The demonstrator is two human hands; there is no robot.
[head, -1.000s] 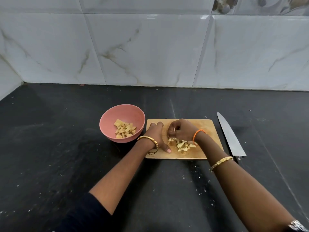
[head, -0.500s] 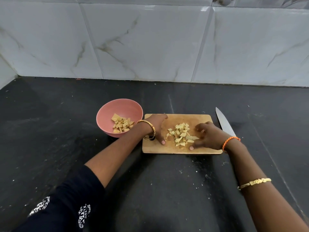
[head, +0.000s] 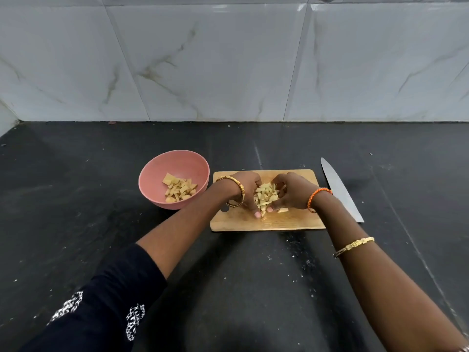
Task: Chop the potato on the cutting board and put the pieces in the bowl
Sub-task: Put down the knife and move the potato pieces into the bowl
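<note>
Potato pieces [head: 266,196] between both cupped hands.

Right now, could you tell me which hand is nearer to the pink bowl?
The left hand. It cups the potato pieces on the side of the pile facing the pink bowl; the right hand cups them from the far side, towards the knife.

The palms of the left hand [head: 247,189] and the right hand [head: 294,193] are turned away, so how much of the potato pile [head: 266,196] is gripped cannot be told. The knife [head: 340,189] handle is hidden behind the right forearm. The cutting board [head: 291,222] beneath both hands is covered. Both upper arms are cut off by the bottom edge.
</note>
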